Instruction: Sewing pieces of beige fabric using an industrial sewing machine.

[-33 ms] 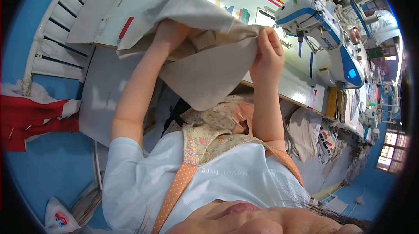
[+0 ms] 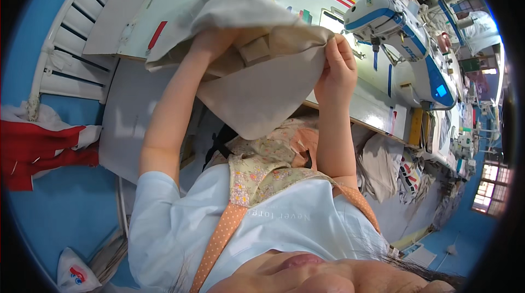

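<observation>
Head view: sewing machine (image 2: 383,18) near right hand (image 2: 339,67) pinching grey cloth (image 2: 268,89), which partly hides left hand (image 2: 217,40), grip unclear.

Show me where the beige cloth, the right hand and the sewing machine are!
Beige cloth (image 2: 265,93): head view, middle of its hanging flap.
Right hand (image 2: 338,68): head view, middle of the hand.
Sewing machine (image 2: 389,22): head view, its white casing.

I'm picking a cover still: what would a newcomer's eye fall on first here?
Probably the pale grey cloth at upper centre, with the left hand inside its fold and the right hand pinching its edge. After that, the blue-and-white sewing machine at the upper right and the red fabric at the far left stand out.
</observation>
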`<state>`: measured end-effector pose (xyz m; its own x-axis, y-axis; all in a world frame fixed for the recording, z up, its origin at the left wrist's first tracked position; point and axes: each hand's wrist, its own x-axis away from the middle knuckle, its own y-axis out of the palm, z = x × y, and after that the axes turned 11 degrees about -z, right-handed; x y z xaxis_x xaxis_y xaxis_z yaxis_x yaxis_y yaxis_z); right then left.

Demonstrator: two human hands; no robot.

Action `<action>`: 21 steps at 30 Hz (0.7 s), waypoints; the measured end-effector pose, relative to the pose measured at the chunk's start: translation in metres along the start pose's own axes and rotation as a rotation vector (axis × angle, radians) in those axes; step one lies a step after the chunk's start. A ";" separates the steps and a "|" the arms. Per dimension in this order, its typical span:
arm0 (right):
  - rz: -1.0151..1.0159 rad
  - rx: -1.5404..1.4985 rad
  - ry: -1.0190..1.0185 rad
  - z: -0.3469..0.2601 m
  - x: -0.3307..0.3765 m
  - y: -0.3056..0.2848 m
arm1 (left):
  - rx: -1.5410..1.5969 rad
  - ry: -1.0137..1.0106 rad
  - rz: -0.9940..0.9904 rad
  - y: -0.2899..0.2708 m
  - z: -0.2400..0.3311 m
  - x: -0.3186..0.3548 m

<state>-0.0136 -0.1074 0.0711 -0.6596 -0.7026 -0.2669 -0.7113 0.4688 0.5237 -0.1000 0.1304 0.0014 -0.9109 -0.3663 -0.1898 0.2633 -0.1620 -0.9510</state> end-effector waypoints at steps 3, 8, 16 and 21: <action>-0.030 -0.084 0.083 0.009 0.005 -0.014 | 0.472 -0.052 -0.150 0.015 -0.001 -0.001; 0.148 -0.022 0.160 0.023 0.011 -0.037 | 0.502 -0.005 -0.252 0.009 0.009 0.012; 0.460 -0.017 0.230 0.029 0.009 -0.087 | 1.348 0.061 -0.389 -0.035 -0.018 0.050; 0.388 -0.222 0.078 0.027 0.015 -0.109 | 1.865 0.145 -0.177 -0.046 -0.057 0.057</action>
<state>0.0475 -0.1551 -0.0118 -0.8410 -0.5396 0.0404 -0.3399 0.5850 0.7364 -0.1821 0.1696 0.0206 -0.9527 -0.1819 -0.2433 0.0470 -0.8795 0.4736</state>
